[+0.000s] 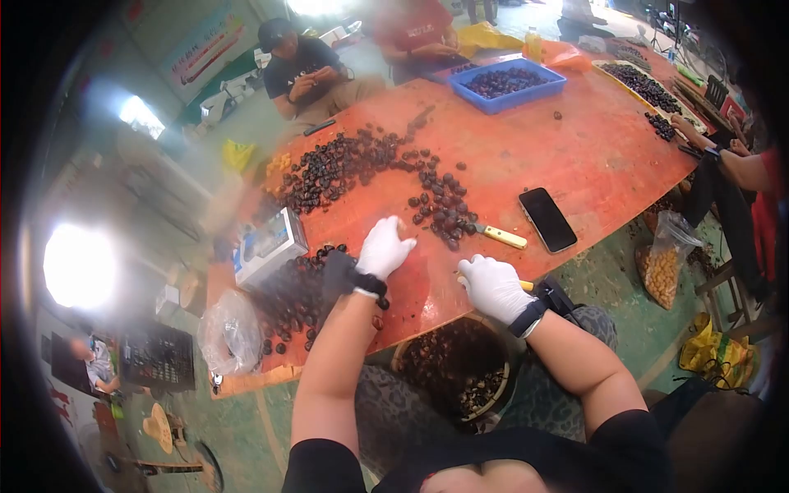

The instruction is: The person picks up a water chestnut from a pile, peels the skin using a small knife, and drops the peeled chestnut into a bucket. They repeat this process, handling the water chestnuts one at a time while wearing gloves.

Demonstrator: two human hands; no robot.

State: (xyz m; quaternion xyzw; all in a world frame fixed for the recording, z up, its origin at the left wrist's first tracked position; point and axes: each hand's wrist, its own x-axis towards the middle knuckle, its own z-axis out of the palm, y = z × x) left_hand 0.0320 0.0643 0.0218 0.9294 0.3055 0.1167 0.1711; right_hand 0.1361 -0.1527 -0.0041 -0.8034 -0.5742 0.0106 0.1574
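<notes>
Both of my hands wear white gloves. My left hand (385, 248) is over the red table (526, 156), its thumb and fingers curved with a gap between them; whether something small is in them is too small to tell. Past it lie dark chestnuts (444, 201) in a loose pile. My right hand (496, 287) is closed around a knife with a yellow handle (526, 285), whose end shows beside the palm. Another knife with a pale yellow handle (503, 237) rests at the pile's edge. Beside it is a black phone (547, 219).
A basket of shells (503, 394) stands below the table edge. Left are a white box (269, 249) and a plastic bag (232, 333). A blue tray (509, 100) holds dark chestnuts. Two people (308, 78) (415, 41) sit across; another person's arm (740, 168) reaches in right.
</notes>
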